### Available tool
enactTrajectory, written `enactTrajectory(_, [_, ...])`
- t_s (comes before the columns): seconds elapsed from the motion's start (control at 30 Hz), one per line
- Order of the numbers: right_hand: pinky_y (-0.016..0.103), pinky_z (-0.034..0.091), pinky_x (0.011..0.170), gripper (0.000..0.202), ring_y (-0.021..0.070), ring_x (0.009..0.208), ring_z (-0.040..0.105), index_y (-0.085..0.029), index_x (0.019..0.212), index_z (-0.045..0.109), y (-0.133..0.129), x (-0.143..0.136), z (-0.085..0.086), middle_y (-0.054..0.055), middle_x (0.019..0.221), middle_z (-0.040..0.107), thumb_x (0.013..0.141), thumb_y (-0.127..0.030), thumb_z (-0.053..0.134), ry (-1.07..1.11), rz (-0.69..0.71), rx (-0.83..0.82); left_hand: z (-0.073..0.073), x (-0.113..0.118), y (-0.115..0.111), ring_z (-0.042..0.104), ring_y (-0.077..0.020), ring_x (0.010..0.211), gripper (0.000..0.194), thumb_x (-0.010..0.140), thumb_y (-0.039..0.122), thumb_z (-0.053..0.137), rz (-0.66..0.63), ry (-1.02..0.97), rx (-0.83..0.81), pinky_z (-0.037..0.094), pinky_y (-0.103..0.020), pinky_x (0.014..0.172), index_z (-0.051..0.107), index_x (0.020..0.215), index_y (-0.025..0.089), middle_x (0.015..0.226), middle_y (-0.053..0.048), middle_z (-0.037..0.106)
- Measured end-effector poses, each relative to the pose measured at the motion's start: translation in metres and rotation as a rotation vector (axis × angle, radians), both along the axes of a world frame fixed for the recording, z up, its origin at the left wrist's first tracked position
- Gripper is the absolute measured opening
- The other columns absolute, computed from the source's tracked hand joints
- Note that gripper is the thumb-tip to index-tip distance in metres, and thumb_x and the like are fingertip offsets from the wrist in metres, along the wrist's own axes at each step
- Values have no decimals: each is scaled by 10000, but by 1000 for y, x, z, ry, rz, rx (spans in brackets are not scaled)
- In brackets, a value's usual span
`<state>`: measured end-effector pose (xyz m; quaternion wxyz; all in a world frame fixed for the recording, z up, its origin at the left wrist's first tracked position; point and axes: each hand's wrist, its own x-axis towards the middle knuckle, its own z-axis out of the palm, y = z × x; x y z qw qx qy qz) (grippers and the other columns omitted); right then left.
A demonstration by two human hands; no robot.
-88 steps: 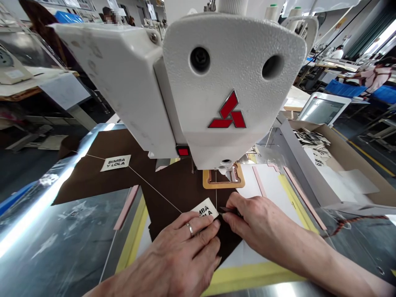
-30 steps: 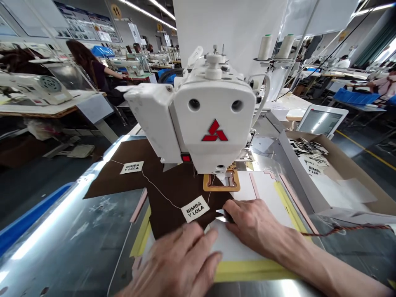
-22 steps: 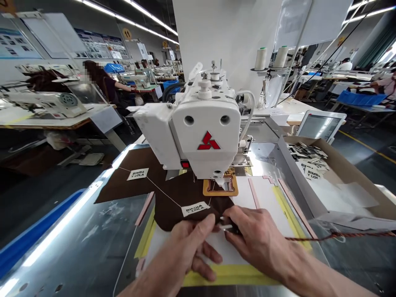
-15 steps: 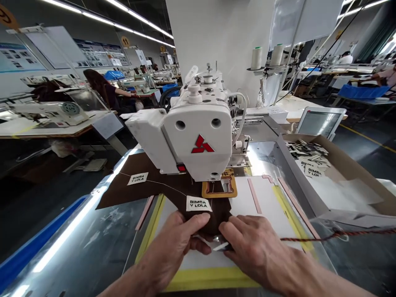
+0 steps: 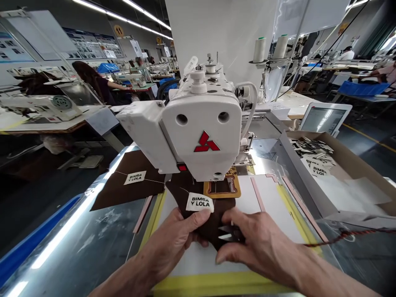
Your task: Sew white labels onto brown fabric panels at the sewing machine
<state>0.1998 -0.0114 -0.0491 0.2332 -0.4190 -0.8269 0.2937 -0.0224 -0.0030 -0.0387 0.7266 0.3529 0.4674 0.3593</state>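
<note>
My left hand [image 5: 177,231] grips the near edge of a dark brown fabric piece [image 5: 206,225], its thumb on the corner of a white "BIMBA Y LOLA" label [image 5: 199,202]. In my right hand [image 5: 253,239] is a pair of thread snips [image 5: 230,234], blades apart and pointing left over the fabric. The piece lies partly under the orange clamp frame [image 5: 222,187] of a white sewing machine [image 5: 202,123]. A second brown piece [image 5: 114,194] with a matching label [image 5: 135,177] rests to the left. A short loose thread tail shows above the near label.
On the right stands a cardboard box [image 5: 355,165] with many loose labels [image 5: 315,154]. A twisted cord [image 5: 343,235] runs rightward from near my right wrist. Behind are thread cones [image 5: 260,49], a tilted screen [image 5: 323,117] and a seated person [image 5: 99,84]. A blue bin edge [image 5: 40,231] is at left.
The thread that joined the two brown pieces is now parted between them. My right hand has turned and opened the snips over the fabric. The near label has tilted slightly.
</note>
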Motion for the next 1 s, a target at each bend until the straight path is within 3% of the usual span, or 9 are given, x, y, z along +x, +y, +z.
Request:
enactTrajectory(0.1, [247,429,570,233,138,635,607,-219,1030,627,7,4,9,-44,763,685,992,-434,708,143,-68,-251,-4,-6,2,625,-159,807,257,934,408,799,-46,-40,23,563,-250,654,744,1019,172,928,-46,699])
enactTrajectory(0.17, [243,420,576,157,129,656,590,-219,959,658,11,5,12,-34,785,676,1017,-365,649,175,-89,-289,-7,-9,3,631,-163,835,245,965,403,767,-81,-51,30,573,-259,673,740,1051,175,956,-52,699])
enactTrajectory(0.27, [254,431,612,158,131,687,579,-211,895,679,15,3,10,-26,797,664,1002,-325,652,180,-116,-266,-10,-9,5,626,-158,842,271,990,404,736,-113,-31,32,582,-266,685,730,1135,175,1007,-66,703])
enactTrajectory(0.47, [277,459,684,277,136,734,604,-195,862,677,20,-2,1,-5,815,656,1067,-346,566,204,-36,-167,-6,-8,6,617,-157,846,372,1007,424,709,-130,-5,2,590,-268,681,675,1289,183,1093,-90,701])
enactTrajectory(1.0, [285,462,708,299,137,757,601,-198,843,656,23,-5,-5,-6,832,654,1080,-351,557,207,-7,-138,-8,-9,5,598,-162,832,373,988,415,735,-127,-35,0,602,-269,666,694,1269,172,1032,-87,680])
